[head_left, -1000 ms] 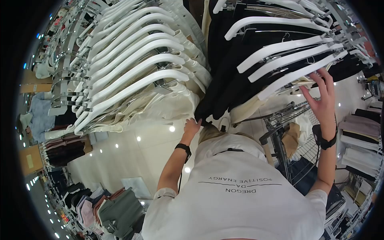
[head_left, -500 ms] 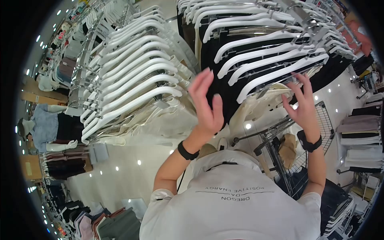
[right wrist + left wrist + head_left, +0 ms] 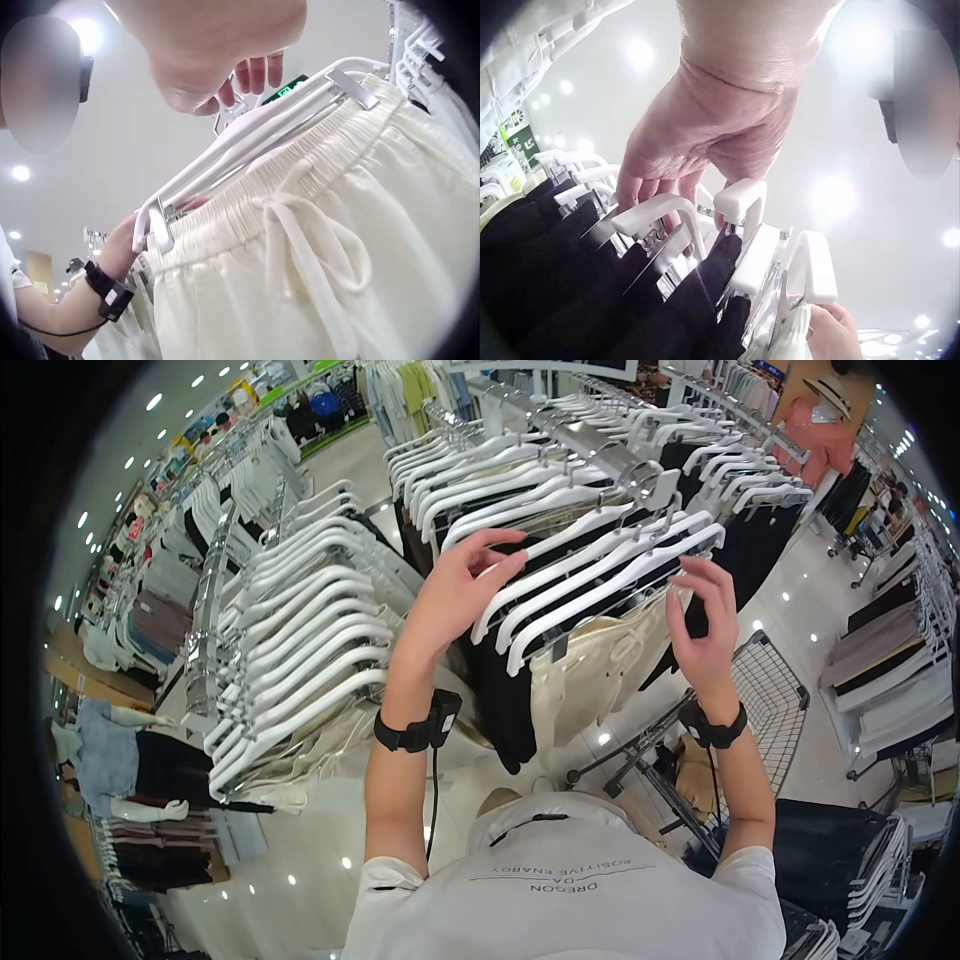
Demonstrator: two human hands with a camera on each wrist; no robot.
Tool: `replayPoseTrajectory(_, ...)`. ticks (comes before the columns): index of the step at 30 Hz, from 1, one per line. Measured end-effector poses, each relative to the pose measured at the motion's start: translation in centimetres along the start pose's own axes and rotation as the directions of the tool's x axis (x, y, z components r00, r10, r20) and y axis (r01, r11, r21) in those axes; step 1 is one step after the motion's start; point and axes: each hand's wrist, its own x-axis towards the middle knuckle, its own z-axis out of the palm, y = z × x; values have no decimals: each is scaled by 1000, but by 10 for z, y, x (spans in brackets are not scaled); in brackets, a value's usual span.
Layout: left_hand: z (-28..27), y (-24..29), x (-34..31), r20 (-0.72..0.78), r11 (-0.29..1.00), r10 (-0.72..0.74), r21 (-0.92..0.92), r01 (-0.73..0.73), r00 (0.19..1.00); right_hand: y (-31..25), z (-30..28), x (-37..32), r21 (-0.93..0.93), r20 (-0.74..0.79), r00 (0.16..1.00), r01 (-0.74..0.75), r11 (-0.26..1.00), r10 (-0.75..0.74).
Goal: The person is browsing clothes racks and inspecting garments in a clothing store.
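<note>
Cream trousers with a drawstring waist [image 3: 590, 665] hang clipped to a white hanger [image 3: 610, 595] at the near end of a rail, in front of black garments [image 3: 547, 277]. Over the left part of these hangers is my left hand [image 3: 455, 595]; in the left wrist view its fingers [image 3: 649, 195] reach down behind the hanger ends, loosely bent. My right hand [image 3: 708, 625] is at the right end of the front hanger, fingers bent and apart from the thumb. The right wrist view shows that hand [image 3: 225, 60] above the trousers' waistband [image 3: 277, 180], gripping nothing visible.
Another rack of white hangers [image 3: 310, 630] with pale garments stands at the left. A wire shopping cart [image 3: 770, 700] is below right, with folded dark clothing [image 3: 825, 850] beside it. A mannequin [image 3: 105, 760] stands far left, and more clothes racks line both sides.
The view has tilted up along the rail. My left hand has risen from beside the body to the hangers' left part. My right hand has stayed near the front hanger's right end.
</note>
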Motion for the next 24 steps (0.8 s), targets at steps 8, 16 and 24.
replayPoseTrajectory(8, 5, 4, 17, 120, 977, -100, 200, 74, 988, -4, 12, 43, 269, 34, 984, -177, 947, 174)
replayPoseTrajectory(16, 0, 4, 24, 33, 959, -65, 279, 53, 997, 9, 34, 61, 494, 108, 937, -340, 800, 332)
replayPoseTrajectory(24, 6, 2, 14, -150, 944, 185, 302, -133, 971, 26, 41, 66, 610, 162, 919, -379, 696, 358)
